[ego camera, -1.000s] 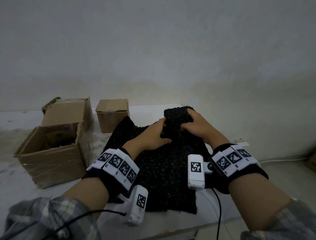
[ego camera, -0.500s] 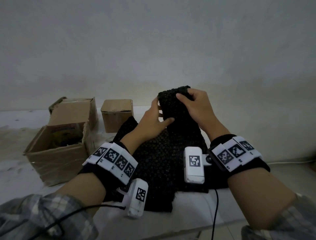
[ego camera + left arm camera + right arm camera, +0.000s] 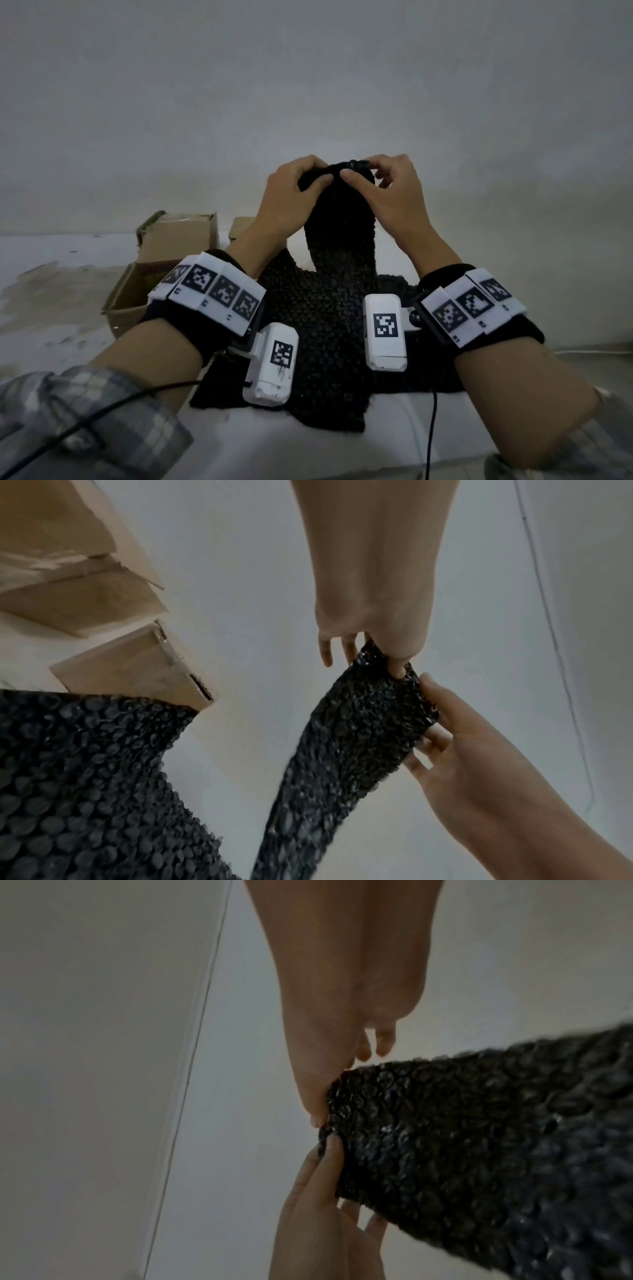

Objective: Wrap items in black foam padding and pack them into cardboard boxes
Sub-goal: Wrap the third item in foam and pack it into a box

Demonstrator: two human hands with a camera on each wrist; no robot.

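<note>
A black bubbly foam strip (image 3: 339,246) rises from the foam sheet (image 3: 318,342) that lies on the white table. My left hand (image 3: 317,171) and right hand (image 3: 359,169) pinch its top end side by side, high above the table. In the left wrist view my left hand's thumb and fingers (image 3: 394,666) clamp the strip's (image 3: 359,737) upper corner, and my right hand (image 3: 441,712) holds the edge beside it. The right wrist view shows my right hand (image 3: 318,1112) pinching the foam's (image 3: 462,1137) end, with my left hand (image 3: 329,1167) just below. Nothing wrapped inside is visible.
An open cardboard box (image 3: 120,308) stands at the left of the table, with another box (image 3: 178,233) behind it. A small shut box (image 3: 239,226) is partly hidden by my left wrist. A pale wall stands close behind. Thin cables hang at the table's front edge.
Both hands have lifted the foam's far end from the table to well above it. The strip now hangs upright from the sheet, and the grip has turned into a fingertip pinch.
</note>
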